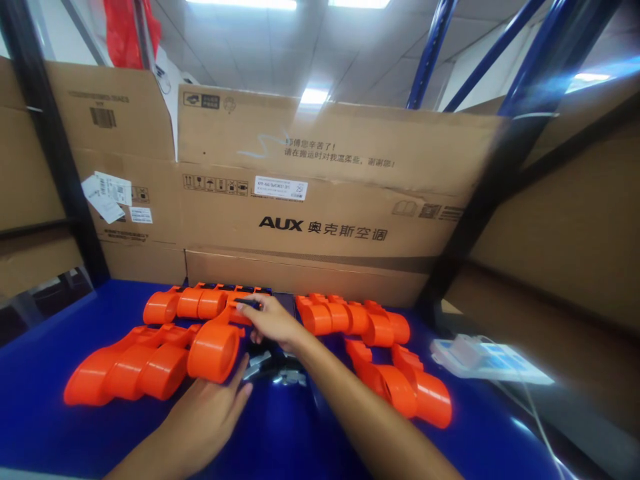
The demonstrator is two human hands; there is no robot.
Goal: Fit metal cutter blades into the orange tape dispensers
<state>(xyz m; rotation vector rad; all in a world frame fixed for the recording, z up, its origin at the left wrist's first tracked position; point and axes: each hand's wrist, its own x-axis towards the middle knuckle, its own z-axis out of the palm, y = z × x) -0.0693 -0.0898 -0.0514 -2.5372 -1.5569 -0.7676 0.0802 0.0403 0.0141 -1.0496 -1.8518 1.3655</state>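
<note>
I see glossy bright orange moulded plastic parts (150, 363) on a deep blue tabletop (280, 433). Behind stands a plain brown cardboard box (325, 193) with black lettering and white labels. The blurred flat device (487, 360) looks white and pale blue.

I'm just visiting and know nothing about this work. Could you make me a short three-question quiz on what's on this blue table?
1. True or false: the right hand reaches across to an orange plastic part in the left group.
2. Multiple choice: what lies at the right edge of the blue table? A) a red bag B) a white device with a cable C) a stack of plates
3. Fill in: the left hand lies flat with its fingers beside the round end of the orange part, near some small grey ____ pieces.

Key: 1 true; 2 B; 3 metal
</note>
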